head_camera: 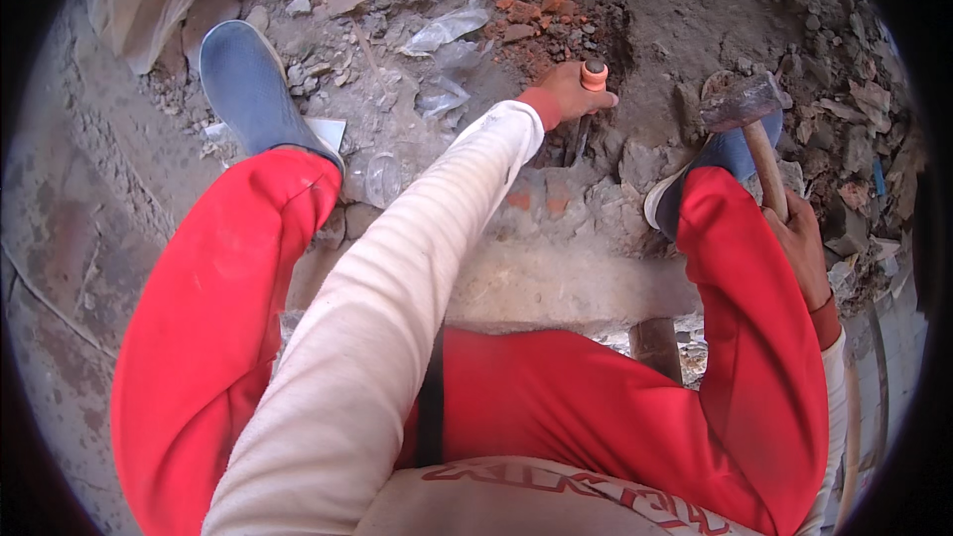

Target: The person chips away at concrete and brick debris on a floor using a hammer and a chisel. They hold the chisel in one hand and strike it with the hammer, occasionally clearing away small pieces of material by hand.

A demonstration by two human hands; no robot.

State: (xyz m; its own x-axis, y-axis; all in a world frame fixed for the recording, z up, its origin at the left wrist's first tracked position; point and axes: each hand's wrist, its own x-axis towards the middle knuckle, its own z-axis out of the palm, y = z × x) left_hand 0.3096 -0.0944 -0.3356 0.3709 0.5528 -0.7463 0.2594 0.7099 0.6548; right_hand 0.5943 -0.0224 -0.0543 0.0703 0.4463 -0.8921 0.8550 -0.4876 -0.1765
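My left hand [563, 89] is closed around a chisel [594, 77] with an orange grip, held roughly upright. Its metal struck end shows above my fist, and the lower part goes down towards a narrow gap in the broken masonry [555, 193]. Beside my right knee, my right hand [802, 246] grips the wooden handle of a hammer [747, 101]. The worn, heavy hammer head is raised over my right shoe [733, 152], apart from the chisel. Part of my right hand is hidden behind my red trouser leg.
Broken red brick pieces [540, 11] lie beyond the chisel. Clear plastic scraps [447, 30] and a crushed plastic bottle [381, 179] lie left of it. Rubble [856, 112] is heaped at the right. A concrete ledge [566, 283] runs between my legs; my left shoe [249, 82] stands on debris.
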